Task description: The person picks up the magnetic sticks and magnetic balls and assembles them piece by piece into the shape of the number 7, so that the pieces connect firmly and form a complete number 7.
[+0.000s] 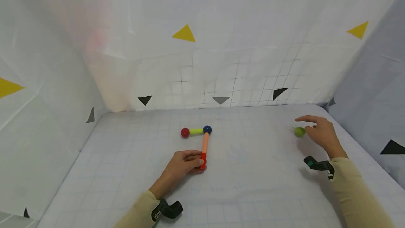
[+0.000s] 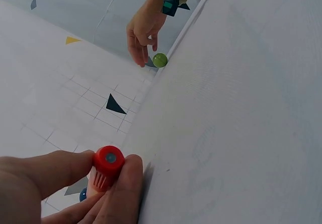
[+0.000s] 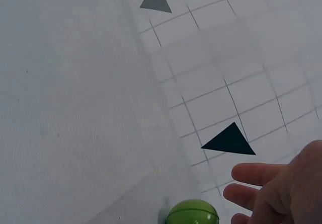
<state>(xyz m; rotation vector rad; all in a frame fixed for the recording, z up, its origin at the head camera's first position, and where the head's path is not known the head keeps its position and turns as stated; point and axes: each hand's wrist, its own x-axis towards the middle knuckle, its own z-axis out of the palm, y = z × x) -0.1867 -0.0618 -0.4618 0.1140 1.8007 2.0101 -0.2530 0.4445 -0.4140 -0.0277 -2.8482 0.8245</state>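
Note:
My left hand point(image 1: 181, 164) pinches a red rod point(image 1: 203, 158) between thumb and fingers. In the left wrist view, that red rod point(image 2: 108, 158) shows a grey round spot on its end. An orange rod point(image 1: 205, 143) runs on from it to a dark blue ball point(image 1: 207, 130). From this ball a lime-green rod point(image 1: 196, 131) leads left to a red ball point(image 1: 185, 132). At the right, my right hand point(image 1: 323, 134) hovers with its thumb close beside a green ball point(image 1: 300, 131); its index finger reaches forward. The right wrist view cuts off the green ball point(image 3: 193, 213) below.
A white sheet covers the table point(image 1: 253, 171), and white sheeting forms walls at the back and both sides. Yellow triangles point(image 1: 185, 33) and black triangles point(image 1: 145, 100) mark the walls. Each wrist carries a dark camera mount point(image 1: 317, 165).

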